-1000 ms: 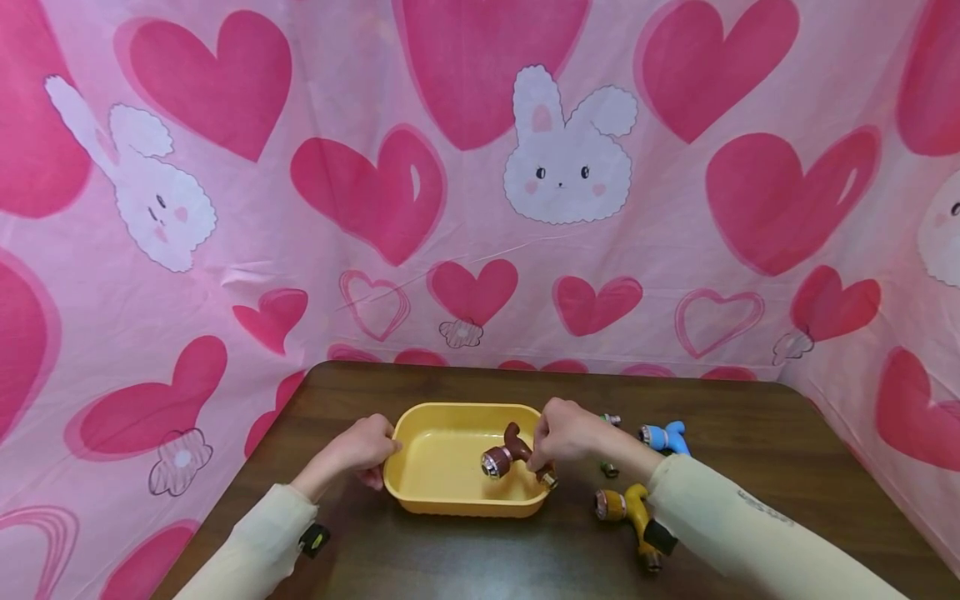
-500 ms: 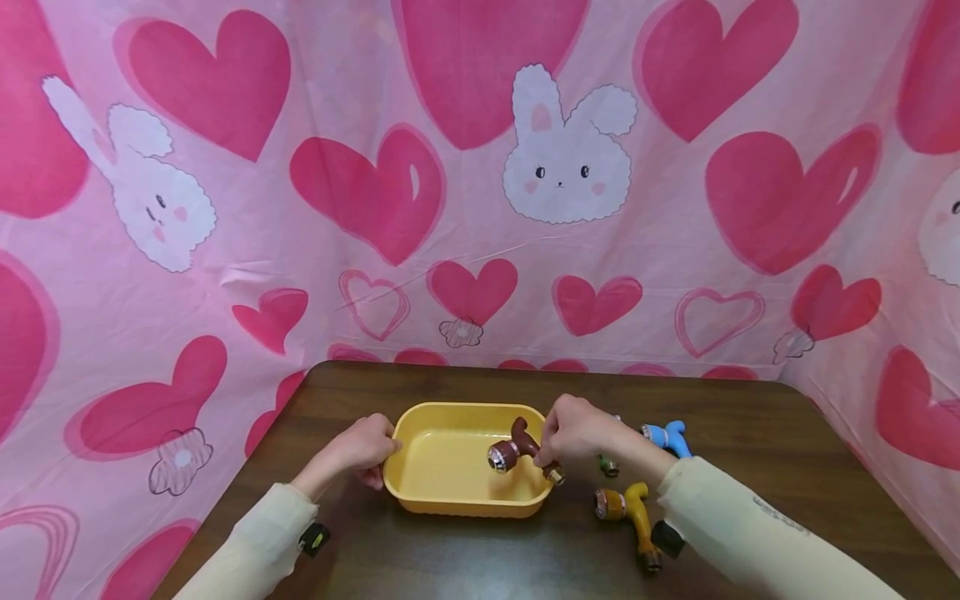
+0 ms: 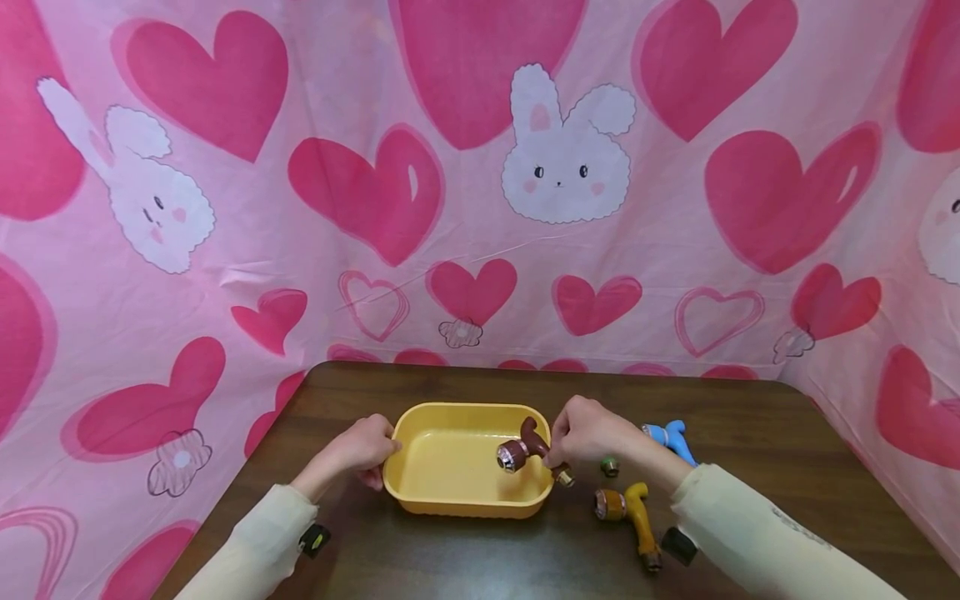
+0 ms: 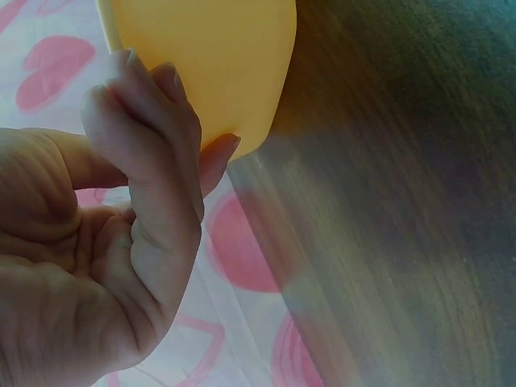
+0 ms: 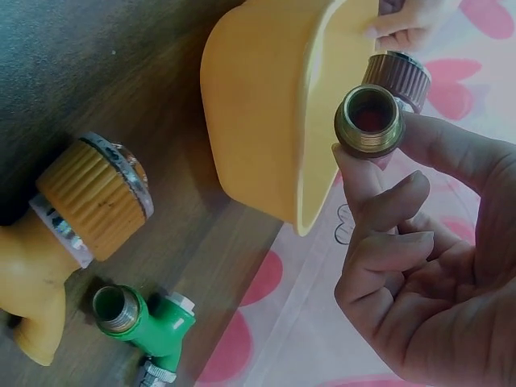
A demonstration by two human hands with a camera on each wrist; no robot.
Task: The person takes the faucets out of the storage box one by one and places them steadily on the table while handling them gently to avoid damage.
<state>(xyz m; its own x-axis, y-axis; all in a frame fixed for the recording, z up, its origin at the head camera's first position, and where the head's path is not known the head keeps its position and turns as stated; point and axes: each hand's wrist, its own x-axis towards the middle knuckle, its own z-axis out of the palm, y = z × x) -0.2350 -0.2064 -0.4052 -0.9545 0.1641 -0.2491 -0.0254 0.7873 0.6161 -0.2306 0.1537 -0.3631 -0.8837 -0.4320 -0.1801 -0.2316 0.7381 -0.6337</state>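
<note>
My left hand grips the left rim of a yellow plastic tub, thumb and fingers about its wall; the left wrist view shows the same hold on the tub. Over the tub's right side, my right hand pinches a brown valve with a ribbed knob and a bent body. In the right wrist view the brass threaded end of this valve points at the camera, between thumb and forefinger, with its ribbed knob behind. Whether the valve touches the tub's right rim, I cannot tell.
Right of the tub, a yellow valve lies nearest me. A green valve lies beside it, partly behind my right arm in the head view. Farther back rests a blue valve. Pink heart-patterned cloth hangs around the dark wooden table.
My right hand has shifted a little to the right with the brown valve, from over the tub toward its right rim. My left hand and the tub have stayed in place.
</note>
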